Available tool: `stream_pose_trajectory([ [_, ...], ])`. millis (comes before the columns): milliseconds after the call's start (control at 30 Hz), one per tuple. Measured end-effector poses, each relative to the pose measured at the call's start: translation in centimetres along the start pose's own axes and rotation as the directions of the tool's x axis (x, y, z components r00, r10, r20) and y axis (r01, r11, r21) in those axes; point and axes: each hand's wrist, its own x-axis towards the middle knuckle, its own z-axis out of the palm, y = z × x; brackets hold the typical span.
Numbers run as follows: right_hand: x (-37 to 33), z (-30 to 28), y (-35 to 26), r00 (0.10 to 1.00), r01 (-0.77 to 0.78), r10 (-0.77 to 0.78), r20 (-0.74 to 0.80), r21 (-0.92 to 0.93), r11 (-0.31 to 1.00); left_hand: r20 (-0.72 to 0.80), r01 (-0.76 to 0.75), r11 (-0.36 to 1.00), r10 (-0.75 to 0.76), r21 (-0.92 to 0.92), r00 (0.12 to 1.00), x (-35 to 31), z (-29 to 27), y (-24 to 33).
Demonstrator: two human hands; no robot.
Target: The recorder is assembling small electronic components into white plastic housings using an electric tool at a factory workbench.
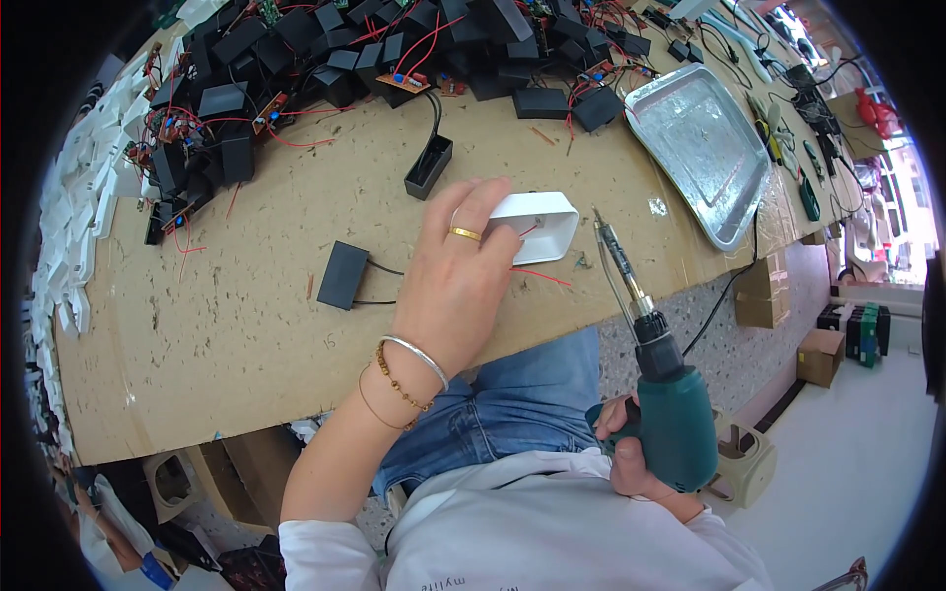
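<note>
My left hand (455, 266) is closed on a white plastic housing (560, 222), an open shell whose hollow side shows. A red wire (542, 277) sticks out beneath it, and a short red wire end shows inside. In my right hand (633, 463) is a green soldering gun (680, 424), its metal tip pointing up toward the housing but apart from it. Left of my left hand lies a black rectangular box (343, 275) with two black leads running under the hand. Just beyond my fingers sits an open black case (429, 167), joined by black leads to a small circuit board (405, 83).
Black boxes and boards with red wires are heaped (335, 59) along the far side. White housings (84, 187) pile up at the left edge. A metal tray (705, 148) lies at the right, with pliers and other hand tools (774, 138) beyond it. Cardboard boxes (762, 294) stand below.
</note>
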Motion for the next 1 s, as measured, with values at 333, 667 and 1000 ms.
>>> stream_pose_trajectory([
  [333, -0.2, -0.1, -0.1, 1.0, -0.016, 0.016, -0.018, 0.024, 1.0, 0.0, -0.012, 0.999, 0.012, 0.053, 1.0, 0.0, 0.2, 0.1],
  [667, -0.1, -0.2, 0.2, 1.0, -0.014, 0.014, -0.007, 0.023, 1.0, -0.086, 0.049, 0.999, -0.05, -0.004, 0.995, 0.1, -0.1, 1.2],
  [1000, 0.1, -0.7, 0.8, 0.993, 0.053, -0.055, -0.106, -0.021, 0.998, 0.033, -0.06, 0.995, 0.062, -0.078, 0.997, 1.0, -2.2, 0.2],
])
